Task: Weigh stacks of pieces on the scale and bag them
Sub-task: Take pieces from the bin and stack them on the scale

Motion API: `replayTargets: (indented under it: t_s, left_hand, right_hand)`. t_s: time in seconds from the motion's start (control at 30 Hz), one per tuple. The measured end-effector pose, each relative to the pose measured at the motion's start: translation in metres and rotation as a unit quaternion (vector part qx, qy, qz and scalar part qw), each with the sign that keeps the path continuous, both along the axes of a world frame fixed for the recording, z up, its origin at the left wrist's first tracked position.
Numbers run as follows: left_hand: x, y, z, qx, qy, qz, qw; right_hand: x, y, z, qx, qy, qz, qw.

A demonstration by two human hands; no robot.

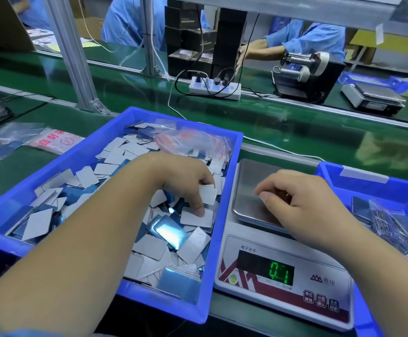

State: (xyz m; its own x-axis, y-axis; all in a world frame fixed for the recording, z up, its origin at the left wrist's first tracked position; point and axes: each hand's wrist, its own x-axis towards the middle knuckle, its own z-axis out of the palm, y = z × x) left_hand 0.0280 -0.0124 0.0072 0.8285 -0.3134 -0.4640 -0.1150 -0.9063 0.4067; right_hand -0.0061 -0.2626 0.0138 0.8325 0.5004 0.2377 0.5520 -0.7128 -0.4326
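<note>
Reaching into the blue bin (225,190), the left hand (186,181) is seen with its fingers curled down onto the loose pieces (115,181); a few white pieces (208,194) are pinched under the fingertips, though how many cannot be made out, since the palm hides them. The bin's near left corner is covered by the forearm. The pieces are thin rounded rectangles, grey-white on one face and shiny blue on the other, and they are heaped at every angle, so no common long axis is shared. A bundle of clear bags with red print (198,142) is lain at the far end of the bin.

The right hand (300,203) is held over the steel pan of the scale (280,261), fingers loosely curled and nothing seen between them; whether the pan is touched cannot be told. A green 0.1 is shown on the display (279,273).

A second blue bin (331,176) at the right, cut off by the frame edge, is filled with bagged stacks (387,222).
</note>
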Motion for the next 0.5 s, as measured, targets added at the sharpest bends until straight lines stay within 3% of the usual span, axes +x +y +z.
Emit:
replayTargets:
  t_s: [0.33, 0.5]
  left_hand:
    - [0.003, 0.015, 0.004, -0.071, -0.076, 0.077, 0.992]
    - [0.009, 0.014, 0.004, -0.158, -0.167, 0.165, 0.959]
  right_hand:
    - [0.001, -0.002, 0.001, 0.006, -0.003, 0.000, 1.000]
    - [0.002, -0.004, 0.001, 0.028, -0.003, -0.008, 1.000]
